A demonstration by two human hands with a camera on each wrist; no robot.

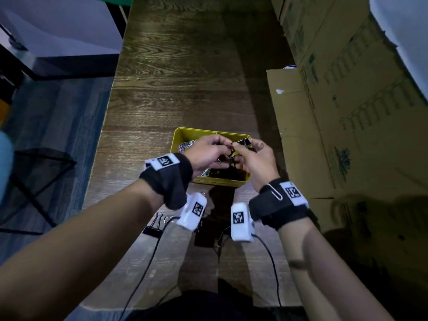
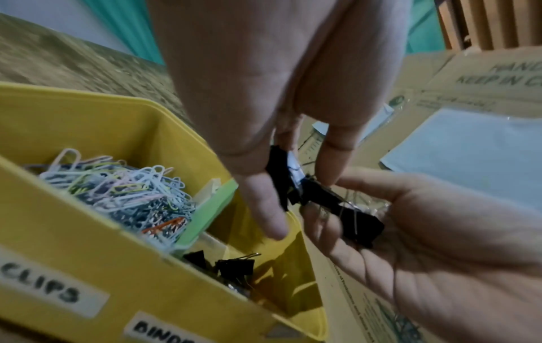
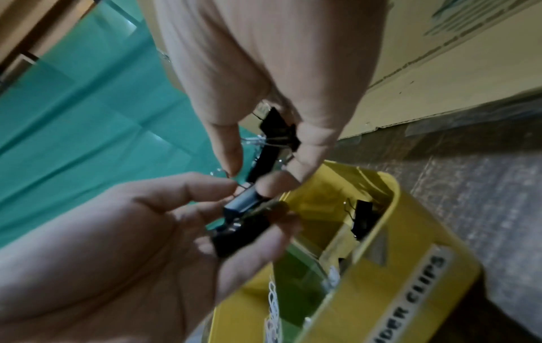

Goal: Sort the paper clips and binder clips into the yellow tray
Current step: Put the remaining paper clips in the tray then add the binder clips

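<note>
The yellow tray (image 1: 183,131) stands mid-table, split by a green divider (image 2: 211,208). Coloured paper clips (image 2: 117,188) fill its left compartment, and black binder clips (image 2: 234,266) lie in its right one. Both hands hover over the tray, close together. My left hand (image 1: 225,148) pinches a black binder clip (image 2: 281,178) between thumb and fingers. My right hand (image 1: 237,150) grips other black binder clips (image 3: 278,132), its fingers curled round them. The clips in the two hands touch or overlap; whether they are hooked together I cannot tell.
One black binder clip (image 1: 154,228) lies on the wooden table (image 1: 176,77) near my left forearm, with dark clips (image 1: 207,235) beside the wrist cables. A paper clip (image 1: 275,193) clings to my right wristband. Cardboard boxes (image 1: 347,117) wall the right side.
</note>
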